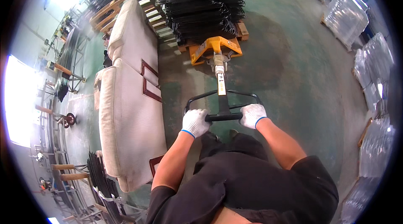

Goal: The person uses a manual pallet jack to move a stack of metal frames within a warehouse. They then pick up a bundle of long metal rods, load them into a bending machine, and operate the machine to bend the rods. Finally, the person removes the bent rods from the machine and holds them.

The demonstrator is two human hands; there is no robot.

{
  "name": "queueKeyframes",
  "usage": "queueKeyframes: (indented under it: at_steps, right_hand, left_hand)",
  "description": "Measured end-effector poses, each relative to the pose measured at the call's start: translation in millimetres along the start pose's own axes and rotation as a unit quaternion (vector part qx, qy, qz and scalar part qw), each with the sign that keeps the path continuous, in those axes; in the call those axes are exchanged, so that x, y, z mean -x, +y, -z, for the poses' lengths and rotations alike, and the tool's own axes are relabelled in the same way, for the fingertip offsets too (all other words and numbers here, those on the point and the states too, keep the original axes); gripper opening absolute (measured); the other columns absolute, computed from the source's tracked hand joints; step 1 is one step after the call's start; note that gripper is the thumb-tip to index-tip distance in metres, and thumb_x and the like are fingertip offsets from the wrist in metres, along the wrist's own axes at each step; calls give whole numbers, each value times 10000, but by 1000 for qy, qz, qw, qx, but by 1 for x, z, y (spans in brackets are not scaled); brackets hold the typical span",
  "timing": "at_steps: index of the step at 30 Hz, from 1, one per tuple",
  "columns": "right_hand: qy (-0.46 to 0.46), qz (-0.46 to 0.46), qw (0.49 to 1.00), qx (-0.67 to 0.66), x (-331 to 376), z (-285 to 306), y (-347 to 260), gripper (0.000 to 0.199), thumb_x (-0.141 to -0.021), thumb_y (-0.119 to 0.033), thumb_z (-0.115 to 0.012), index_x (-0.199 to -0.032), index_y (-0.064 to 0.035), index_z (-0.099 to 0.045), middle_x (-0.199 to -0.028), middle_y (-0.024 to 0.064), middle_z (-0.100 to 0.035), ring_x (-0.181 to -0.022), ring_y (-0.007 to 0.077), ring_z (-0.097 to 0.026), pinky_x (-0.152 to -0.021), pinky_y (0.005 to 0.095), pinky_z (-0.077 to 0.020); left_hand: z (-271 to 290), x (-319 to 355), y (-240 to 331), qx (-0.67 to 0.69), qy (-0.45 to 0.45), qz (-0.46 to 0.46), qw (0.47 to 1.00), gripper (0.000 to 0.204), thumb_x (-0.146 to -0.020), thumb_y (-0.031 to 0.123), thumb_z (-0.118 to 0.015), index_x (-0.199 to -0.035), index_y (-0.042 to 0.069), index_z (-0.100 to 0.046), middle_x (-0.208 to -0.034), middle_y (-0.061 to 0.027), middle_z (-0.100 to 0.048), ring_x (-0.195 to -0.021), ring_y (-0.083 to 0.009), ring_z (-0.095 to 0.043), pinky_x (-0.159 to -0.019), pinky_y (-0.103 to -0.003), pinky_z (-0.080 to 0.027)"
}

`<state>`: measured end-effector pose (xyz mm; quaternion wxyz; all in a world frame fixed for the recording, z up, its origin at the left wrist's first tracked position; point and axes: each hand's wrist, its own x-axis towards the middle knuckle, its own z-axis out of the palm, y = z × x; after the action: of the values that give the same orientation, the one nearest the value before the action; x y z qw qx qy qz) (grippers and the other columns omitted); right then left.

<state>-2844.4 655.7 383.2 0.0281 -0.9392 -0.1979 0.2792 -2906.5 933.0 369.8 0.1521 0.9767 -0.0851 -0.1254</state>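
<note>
Both my hands wear white knit gloves with blue cuffs and grip the black looped handle (224, 117) of a yellow pallet jack (217, 44). My left hand (195, 122) closes round the handle's left end, and my right hand (252, 115) closes round its right end. From the handle a shaft (221, 82) with a white label runs forward to the yellow frame. Beyond the frame, a tall stack of black metal wire frames (197, 7) rests on a wooden pallet (242, 31). The jack's forks are hidden under the load.
A long beige sofa (132, 110) stands close on my left, with a wooden pallet (110, 10) behind it. Racks with dark rods (67, 70) line the left wall. Along the right side are several plastic-wrapped pallet loads (346, 18). The floor (300, 77) is green.
</note>
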Motion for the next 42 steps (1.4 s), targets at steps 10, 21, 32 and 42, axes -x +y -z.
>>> queueKeyframes:
  at_steps: [10, 21, 32, 42]
  right_hand:
    - [72, 47, 996, 12, 151, -43, 110, 226, -771, -242, -707, -911, -107, -822, -934, 191, -787, -957, 361, -768, -888, 481, -577]
    - [283, 67, 955, 55, 324, -129, 180, 186, -762, -206, -700, -893, -90, -759, -937, 133, -739, -1042, 301, -686, -1136, 470, -426]
    - [540, -59, 817, -195, 568, -215, 344, 833, -676, -108, -840, -1448, -69, -528, -1373, 184, -583, -1330, 426, -524, -1129, 537, -433]
    - [410, -275, 808, -321, 768, -346, 621, 633, -805, -146, -839, -1390, -76, -605, -1213, 124, -682, -1177, 332, -647, -1021, 449, -532]
  left_hand:
    - [-55, 76, 170, -17, 17, 15, 1000, 215, -821, 291, -737, -879, 85, -717, -911, -166, -749, -897, -390, -739, -801, -511, -587]
    - [-91, 188, 326, -18, -135, 32, 990, 253, -859, 320, -666, -986, 108, -721, -927, -177, -765, -932, -405, -742, -817, -521, -583]
    - [-160, 271, 569, 148, -217, 61, 963, 290, -805, 273, -763, -963, 36, -710, -790, -103, -716, -727, -215, -696, -734, -379, -570]
    - [-241, 223, 898, 410, -223, 138, 874, 202, -856, 148, -778, -963, 30, -654, -734, -34, -631, -574, -130, -610, -510, -289, -500]
